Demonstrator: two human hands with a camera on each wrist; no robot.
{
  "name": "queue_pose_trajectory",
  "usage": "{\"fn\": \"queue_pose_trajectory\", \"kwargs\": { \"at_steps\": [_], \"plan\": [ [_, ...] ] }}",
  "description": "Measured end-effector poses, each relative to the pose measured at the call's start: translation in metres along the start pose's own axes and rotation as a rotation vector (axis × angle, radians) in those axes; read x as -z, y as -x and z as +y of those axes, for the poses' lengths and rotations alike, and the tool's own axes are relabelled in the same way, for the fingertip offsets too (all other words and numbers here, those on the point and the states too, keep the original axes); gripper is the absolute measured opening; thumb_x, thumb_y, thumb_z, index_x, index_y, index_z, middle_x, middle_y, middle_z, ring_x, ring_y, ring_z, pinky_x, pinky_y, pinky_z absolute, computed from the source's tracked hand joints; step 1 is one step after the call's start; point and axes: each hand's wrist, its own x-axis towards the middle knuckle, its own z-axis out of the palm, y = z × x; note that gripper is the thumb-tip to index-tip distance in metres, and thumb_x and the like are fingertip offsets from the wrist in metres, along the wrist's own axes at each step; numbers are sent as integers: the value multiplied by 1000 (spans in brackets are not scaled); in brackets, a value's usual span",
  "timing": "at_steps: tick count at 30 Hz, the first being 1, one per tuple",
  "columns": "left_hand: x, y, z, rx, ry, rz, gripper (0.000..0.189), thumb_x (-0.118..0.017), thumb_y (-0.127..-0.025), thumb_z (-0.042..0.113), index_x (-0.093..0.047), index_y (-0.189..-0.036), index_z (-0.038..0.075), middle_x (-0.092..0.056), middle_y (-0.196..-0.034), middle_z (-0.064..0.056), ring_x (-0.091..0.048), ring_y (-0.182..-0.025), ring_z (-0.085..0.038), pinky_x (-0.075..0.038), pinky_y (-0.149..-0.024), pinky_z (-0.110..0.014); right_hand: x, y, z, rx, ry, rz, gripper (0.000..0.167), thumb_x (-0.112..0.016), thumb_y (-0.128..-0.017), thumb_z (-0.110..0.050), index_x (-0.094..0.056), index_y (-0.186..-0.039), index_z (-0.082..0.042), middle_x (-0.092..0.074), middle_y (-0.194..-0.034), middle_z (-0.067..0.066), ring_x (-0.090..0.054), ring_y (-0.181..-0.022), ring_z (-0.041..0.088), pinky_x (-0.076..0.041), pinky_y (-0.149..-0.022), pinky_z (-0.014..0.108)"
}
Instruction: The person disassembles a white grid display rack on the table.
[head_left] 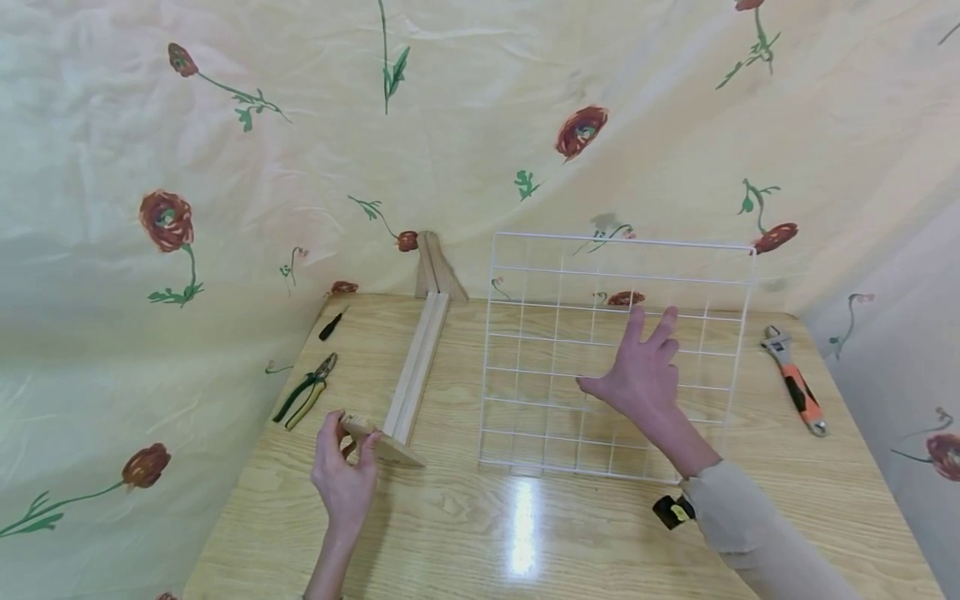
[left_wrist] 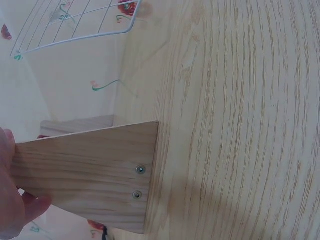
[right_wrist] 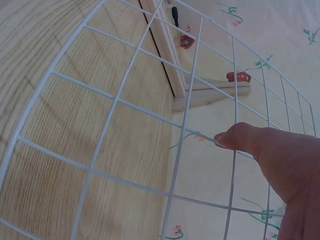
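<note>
On the left, my left hand (head_left: 343, 477) grips a tapered wooden end piece (head_left: 386, 444) between thumb and fingers. Two screw heads show in its face (left_wrist: 139, 182) in the left wrist view. A long pale wooden rail (head_left: 418, 367) runs from this piece to a second wooden end piece (head_left: 438, 265) at the back. My right hand (head_left: 642, 375) lies against a white wire grid (head_left: 555, 367), its fingers spread. In the right wrist view the thumb (right_wrist: 240, 137) touches a wire, while the other fingers are hidden. The grid stands tilted over the table, right of the rail.
Pliers (head_left: 307, 392) and a small black-handled screwdriver (head_left: 331, 326) lie at the table's left edge. An adjustable wrench (head_left: 795, 381) with an orange handle lies at the right. A small black and yellow item (head_left: 672, 511) sits by the right sleeve. A flowered cloth (head_left: 465, 150) hangs behind.
</note>
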Motion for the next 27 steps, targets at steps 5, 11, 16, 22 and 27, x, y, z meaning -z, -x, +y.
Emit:
{"fn": "queue_pose_trajectory", "kwargs": {
  "at_steps": [5, 11, 16, 22, 27],
  "plan": [
    [1, 0, 0, 4, -2, -3, 57, -76, -89, 31, -55, -123, -10, -64, -103, -24, -68, -88, -40, -61, -60, -46, -5, -2, -3, 14, 5, 2, 146, -94, -57, -50, 0, -156, 2, 19, -153, 39, -37, -109, 64, -42, -41, 41],
    [1, 0, 0, 11, -10, -17, 57, -85, -79, 7, -54, -124, -10, -63, -103, -25, -68, -89, -41, -61, -62, -46, -11, -3, -8, 3, -8, -23, 147, -93, -58, -50, 2, -157, 1, 21, -153, 39, -37, -111, 64, -43, -43, 42],
    [1, 0, -1, 24, -11, -20, 62, -86, -72, -3, -53, -125, -10, -63, -104, -25, -68, -89, -41, -61, -62, -47, -15, -4, -11, 2, -10, -28, 146, -93, -57, -50, 1, -157, 1, 22, -153, 38, -35, -114, 65, -47, -47, 50],
    [2, 0, 2, 49, -17, -34, 62, -85, -73, -4, -53, -125, -10, -62, -104, -26, -67, -91, -41, -61, -65, -46, -19, -6, -12, 10, 2, -21, 147, -94, -57, -50, 1, -157, 1, 19, -153, 39, -37, -112, 65, -48, -47, 51],
    [2, 0, 3, 50, -20, -33, 60, -85, -75, -1, -53, -125, -10, -62, -105, -26, -67, -91, -42, -61, -64, -48, -24, -8, -14, -6, 0, -54, 147, -94, -58, -50, 1, -157, 2, 24, -153, 38, -36, -114, 65, -47, -46, 48]
  ]
}}
